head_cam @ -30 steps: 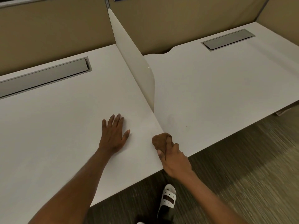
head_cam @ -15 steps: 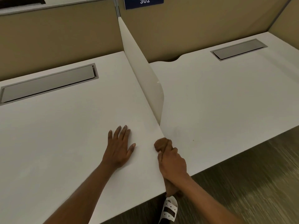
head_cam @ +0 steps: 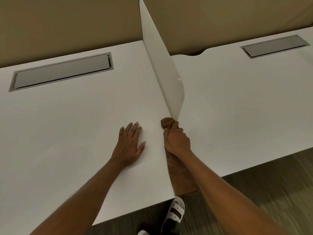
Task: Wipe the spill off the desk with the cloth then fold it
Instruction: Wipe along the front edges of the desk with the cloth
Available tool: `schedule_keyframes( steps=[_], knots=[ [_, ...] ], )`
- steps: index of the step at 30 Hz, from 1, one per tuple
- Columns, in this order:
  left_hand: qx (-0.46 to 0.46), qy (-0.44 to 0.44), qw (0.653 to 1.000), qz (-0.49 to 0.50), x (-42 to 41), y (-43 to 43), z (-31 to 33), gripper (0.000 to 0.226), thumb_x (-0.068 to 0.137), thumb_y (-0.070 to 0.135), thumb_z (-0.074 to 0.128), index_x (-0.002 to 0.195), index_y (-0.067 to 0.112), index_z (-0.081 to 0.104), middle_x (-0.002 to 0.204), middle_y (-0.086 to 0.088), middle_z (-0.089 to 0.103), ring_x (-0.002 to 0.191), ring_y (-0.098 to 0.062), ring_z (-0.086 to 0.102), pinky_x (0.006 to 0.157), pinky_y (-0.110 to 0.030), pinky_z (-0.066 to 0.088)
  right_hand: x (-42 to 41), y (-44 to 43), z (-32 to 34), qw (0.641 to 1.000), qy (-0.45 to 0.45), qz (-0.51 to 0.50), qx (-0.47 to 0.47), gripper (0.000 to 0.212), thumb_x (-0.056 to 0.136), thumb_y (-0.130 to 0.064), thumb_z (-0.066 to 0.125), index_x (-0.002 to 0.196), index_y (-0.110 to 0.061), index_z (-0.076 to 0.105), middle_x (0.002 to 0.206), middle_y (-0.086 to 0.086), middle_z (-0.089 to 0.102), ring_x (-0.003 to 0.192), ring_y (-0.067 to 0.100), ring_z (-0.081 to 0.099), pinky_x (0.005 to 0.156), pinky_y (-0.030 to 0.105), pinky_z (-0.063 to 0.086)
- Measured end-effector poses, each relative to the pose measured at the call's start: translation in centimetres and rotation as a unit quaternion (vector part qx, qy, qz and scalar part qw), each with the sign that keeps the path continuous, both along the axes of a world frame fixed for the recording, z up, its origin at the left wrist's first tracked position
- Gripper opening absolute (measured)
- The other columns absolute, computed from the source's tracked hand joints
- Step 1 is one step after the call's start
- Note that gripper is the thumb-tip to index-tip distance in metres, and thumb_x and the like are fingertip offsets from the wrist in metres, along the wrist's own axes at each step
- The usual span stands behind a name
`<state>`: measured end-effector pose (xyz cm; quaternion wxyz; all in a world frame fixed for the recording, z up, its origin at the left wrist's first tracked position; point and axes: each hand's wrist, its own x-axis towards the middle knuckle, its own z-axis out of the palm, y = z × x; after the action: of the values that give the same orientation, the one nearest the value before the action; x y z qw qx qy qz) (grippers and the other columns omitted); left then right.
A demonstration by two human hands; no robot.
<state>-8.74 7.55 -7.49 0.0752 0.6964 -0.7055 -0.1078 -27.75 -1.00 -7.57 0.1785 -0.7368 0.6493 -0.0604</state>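
brown cloth (head_cam: 180, 173), one, clenched in right hand (head_cam: 177, 141); left hand (head_cam: 129, 146) flat on desk (head_cam: 67, 124).

Left hand (head_cam: 129, 145) flat on desk (head_cam: 67, 126) left of divider (head_cam: 162, 72), right hand (head_cam: 177, 141) gripping cloth (head_cam: 179, 175) right of seam

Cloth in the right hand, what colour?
Brown, plain with no pattern; the cloth shows best in the head view, trailing under the right hand.

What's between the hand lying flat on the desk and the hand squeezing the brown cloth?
In the head view, only bare white desk and the seam where both desktops meet separate the left hand from the right hand gripping the cloth.
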Motion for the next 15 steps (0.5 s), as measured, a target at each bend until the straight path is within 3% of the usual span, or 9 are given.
schedule_keyframes(
  steps=[6,15],
  knots=[
    [-0.005,-0.001,1.0,0.01,-0.3,0.1,0.5,0.066,0.094,0.047,0.027,0.144,0.004,0.034,0.155,-0.016,0.03,0.144,-0.034,0.021,0.116,-0.057,0.016,-1.9,2.4,-0.3,1.0,-0.004,0.003,-0.001,0.061,0.099,-0.041,0.03,0.145,-0.002,0.021,0.106,0.017,0.061,0.085,0.032,0.062,0.064,0.033,0.036],
    [-0.031,-0.023,0.999,0.002,-0.9,2.2,0.6,0.065,0.093,0.049,0.03,0.141,0.006,0.039,0.154,-0.014,0.033,0.143,-0.035,0.024,0.113,-0.061,0.016,-6.3,9.2,-0.4,0.999,-0.009,-0.022,0.023,0.055,0.099,-0.046,0.026,0.141,-0.011,0.027,0.099,0.007,0.062,0.072,0.018,0.055,0.066,0.033,0.047]
  ],
)
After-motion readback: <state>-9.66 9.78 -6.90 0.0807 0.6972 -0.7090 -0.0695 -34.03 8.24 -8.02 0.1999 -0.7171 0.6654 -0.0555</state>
